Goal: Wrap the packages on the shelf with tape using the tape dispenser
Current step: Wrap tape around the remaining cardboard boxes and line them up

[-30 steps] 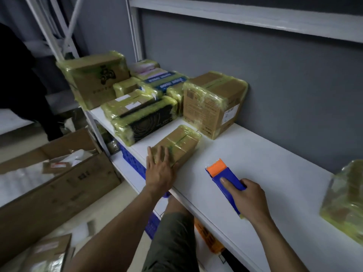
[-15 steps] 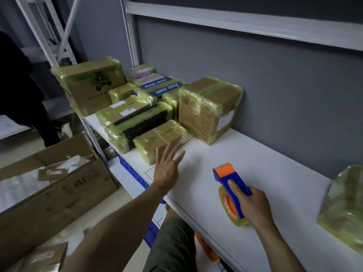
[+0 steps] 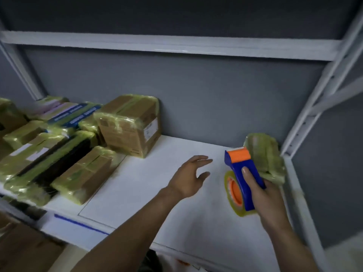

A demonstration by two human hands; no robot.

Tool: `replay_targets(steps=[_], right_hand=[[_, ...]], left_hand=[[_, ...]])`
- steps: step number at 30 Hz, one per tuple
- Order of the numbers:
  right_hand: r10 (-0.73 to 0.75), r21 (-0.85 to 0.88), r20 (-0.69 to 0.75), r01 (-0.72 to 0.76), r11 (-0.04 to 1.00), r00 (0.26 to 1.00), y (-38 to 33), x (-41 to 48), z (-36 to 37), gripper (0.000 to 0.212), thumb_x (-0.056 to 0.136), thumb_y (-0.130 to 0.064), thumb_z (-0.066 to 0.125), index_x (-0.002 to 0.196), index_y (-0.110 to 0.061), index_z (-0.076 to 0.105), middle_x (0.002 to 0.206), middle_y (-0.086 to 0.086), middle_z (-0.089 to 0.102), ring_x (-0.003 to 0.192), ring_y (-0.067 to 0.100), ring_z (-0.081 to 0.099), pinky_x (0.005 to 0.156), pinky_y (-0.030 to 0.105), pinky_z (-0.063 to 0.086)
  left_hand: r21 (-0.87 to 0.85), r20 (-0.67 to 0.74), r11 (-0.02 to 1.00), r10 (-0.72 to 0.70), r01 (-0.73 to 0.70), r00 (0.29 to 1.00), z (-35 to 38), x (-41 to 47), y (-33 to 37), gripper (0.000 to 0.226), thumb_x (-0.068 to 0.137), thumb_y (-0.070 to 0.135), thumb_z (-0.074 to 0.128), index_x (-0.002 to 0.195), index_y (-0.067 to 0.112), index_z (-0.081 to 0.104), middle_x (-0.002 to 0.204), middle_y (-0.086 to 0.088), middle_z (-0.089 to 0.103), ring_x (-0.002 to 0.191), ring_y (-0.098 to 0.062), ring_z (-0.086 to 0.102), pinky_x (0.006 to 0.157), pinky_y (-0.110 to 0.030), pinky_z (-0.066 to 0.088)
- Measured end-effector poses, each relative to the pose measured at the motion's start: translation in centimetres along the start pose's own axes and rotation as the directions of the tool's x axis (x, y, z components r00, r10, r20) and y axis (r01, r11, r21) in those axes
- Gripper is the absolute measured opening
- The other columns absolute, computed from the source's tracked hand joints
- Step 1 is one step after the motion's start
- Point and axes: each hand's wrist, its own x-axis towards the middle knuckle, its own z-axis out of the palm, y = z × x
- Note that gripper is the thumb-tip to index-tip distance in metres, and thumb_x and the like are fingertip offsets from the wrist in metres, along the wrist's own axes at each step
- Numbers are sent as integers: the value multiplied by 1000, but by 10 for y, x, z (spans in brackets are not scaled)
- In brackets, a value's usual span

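Observation:
My right hand (image 3: 261,195) grips the blue and orange tape dispenser (image 3: 240,173) with its yellowish tape roll, held just above the white shelf (image 3: 137,189). Behind the dispenser, at the shelf's right end, lies a package (image 3: 264,154) wrapped in yellow-green tape. My left hand (image 3: 189,177) hovers over the middle of the shelf with fingers spread and relaxed, holding nothing, pointing right toward that package. Several wrapped packages are stacked at the left, among them a tall brown box (image 3: 129,122) and a flat small one (image 3: 84,173).
A grey back wall and an upper shelf beam (image 3: 176,46) enclose the bay. A white upright post (image 3: 314,107) stands at the right end. Brown cardboard boxes (image 3: 23,250) sit on the floor at the lower left.
My view has swung right. My left hand left the small flat package, now beside the pile, and moved right across the shelf. The dispenser has risen with my right hand toward the right-end package.

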Motion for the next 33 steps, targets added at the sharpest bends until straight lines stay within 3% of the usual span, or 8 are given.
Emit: replay_targets(steps=[2,9,12,15,22,25,28,33], right_hand=[[-35,4,-82,36,999,996,-6,3,-21,45,72,-78,73,83,-34,77,73,-6,76,63,11,72,61,32,52],[-3,-64,-275,-15,998,961,4,24,-75,59,80,-65,77,78,-7,66,63,8,68,51,19,63,56,33,46],[-24,-175,-325,-35,984,945,12,25,-89,62,83,-70,71,73,-9,64,58,5,66,51,20,63,52,29,42],[-43,-229,-332,-36,973,942,13,25,-96,65,86,-68,69,66,-7,58,51,4,61,41,11,55,51,29,39],[-87,-218,-273,27,976,958,8,26,-88,60,86,-66,71,70,-10,58,54,4,59,45,18,55,49,30,41],[-102,-179,-240,60,982,965,1,26,-75,58,83,-64,76,73,-8,63,60,8,64,50,23,62,44,29,45],[-148,-173,-188,115,978,971,-7,23,-58,57,81,-66,76,70,-11,63,59,5,64,49,19,62,44,29,47],[-204,-196,-17,197,961,979,-24,17,-21,64,79,-73,74,69,-10,64,59,4,65,47,11,59,49,28,42]], left_hand=[[-23,51,999,43,-42,998,18,24,24,44,99,38,63,142,33,56,148,15,49,132,-3,46,103,-9,31],[-15,354,999,41,-39,934,76,90,70,63,94,45,69,151,32,45,163,8,30,146,-15,34,115,-25,28],[-58,312,998,41,-24,949,95,99,77,49,96,42,66,144,34,54,153,9,49,134,-20,51,106,-22,38],[58,253,998,9,-24,967,103,98,78,31,103,38,51,129,31,66,128,-2,68,114,-31,64,97,-37,51],[313,59,943,97,-111,993,68,56,60,41,87,21,36,120,35,57,101,7,67,89,-26,63,68,-28,36],[80,39,992,92,-94,995,45,24,31,40,94,45,31,118,54,62,97,25,66,88,-5,61,77,-18,45],[46,-34,997,59,-57,998,21,-6,-10,43,103,16,51,123,52,63,118,34,59,107,21,49,99,-14,42],[-148,-135,987,-82,62,987,-21,-42,-54,54,101,-2,48,119,46,66,124,28,66,107,3,65,99,-34,54]])
